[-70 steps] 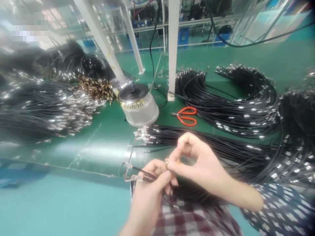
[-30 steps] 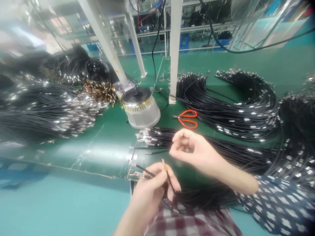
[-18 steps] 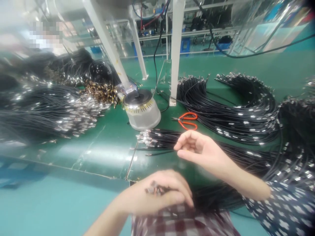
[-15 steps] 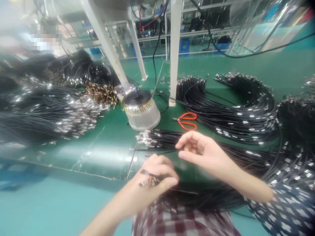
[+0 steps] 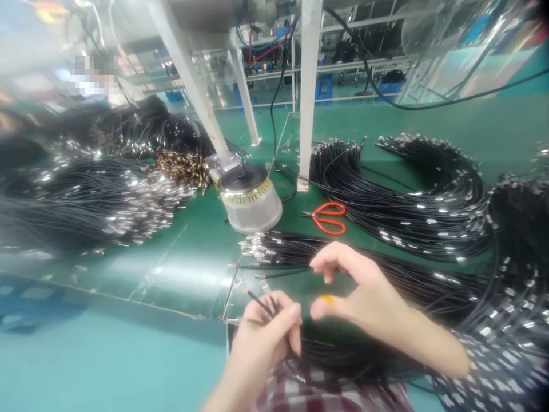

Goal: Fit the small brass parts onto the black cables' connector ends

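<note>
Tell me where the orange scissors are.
In the head view, the scissors lie on the green table, right of the white tub, beyond the right hand.

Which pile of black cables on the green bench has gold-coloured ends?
The pile just left of the white round pot; its tips look brownish gold, while the other piles end in silver.

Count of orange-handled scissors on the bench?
1. The orange-handled scissors lie on the green bench mat, just right of the round white tub, beyond the right hand. Black cable piles could hide more.
</note>
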The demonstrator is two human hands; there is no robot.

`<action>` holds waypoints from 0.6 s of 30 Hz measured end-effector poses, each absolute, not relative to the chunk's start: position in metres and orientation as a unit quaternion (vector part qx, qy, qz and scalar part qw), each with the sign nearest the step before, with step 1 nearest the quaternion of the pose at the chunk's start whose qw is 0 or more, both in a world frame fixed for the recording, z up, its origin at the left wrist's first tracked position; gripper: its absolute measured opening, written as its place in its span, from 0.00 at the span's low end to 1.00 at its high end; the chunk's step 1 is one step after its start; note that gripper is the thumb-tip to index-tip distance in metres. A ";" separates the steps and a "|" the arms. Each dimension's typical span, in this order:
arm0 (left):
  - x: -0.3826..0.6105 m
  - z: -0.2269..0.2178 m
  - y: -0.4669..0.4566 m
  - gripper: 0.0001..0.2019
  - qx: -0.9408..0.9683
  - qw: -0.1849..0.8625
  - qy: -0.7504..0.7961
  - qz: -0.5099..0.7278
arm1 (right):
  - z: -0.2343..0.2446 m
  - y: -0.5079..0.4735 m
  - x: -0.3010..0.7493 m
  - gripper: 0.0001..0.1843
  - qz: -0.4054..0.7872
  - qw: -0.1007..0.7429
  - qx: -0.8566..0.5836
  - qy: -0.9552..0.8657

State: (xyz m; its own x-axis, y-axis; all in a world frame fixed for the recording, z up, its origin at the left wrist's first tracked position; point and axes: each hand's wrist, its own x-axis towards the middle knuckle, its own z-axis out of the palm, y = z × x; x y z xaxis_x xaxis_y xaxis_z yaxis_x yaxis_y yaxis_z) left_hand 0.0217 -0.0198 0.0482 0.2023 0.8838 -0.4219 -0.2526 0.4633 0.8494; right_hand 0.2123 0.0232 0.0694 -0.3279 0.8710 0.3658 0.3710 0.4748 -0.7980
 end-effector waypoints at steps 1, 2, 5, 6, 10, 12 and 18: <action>0.024 0.047 -0.022 0.16 0.305 0.705 0.489 0.413 | 0.068 0.023 0.212 0.23 0.263 0.410 -0.386 -0.783; 0.026 0.048 -0.023 0.15 0.294 0.706 0.491 0.418 | 0.066 0.024 0.212 0.25 0.221 0.410 -0.364 -0.806; 0.026 0.053 -0.024 0.14 0.308 0.715 0.482 0.402 | 0.065 0.026 0.209 0.32 0.122 0.414 -0.306 -0.849; 0.025 0.055 -0.024 0.15 0.322 0.721 0.473 0.390 | 0.066 0.027 0.208 0.32 0.097 0.415 -0.288 -0.858; 0.019 0.059 -0.023 0.13 0.364 0.751 0.430 0.344 | 0.069 0.029 0.207 0.27 0.023 0.409 -0.228 -0.883; 0.017 0.058 -0.023 0.10 0.371 0.763 0.412 0.331 | 0.070 0.029 0.208 0.26 -0.003 0.403 -0.211 -0.890; 0.021 0.061 -0.020 0.08 0.394 0.747 0.425 0.326 | 0.072 0.027 0.212 0.22 -0.052 0.382 -0.189 -0.903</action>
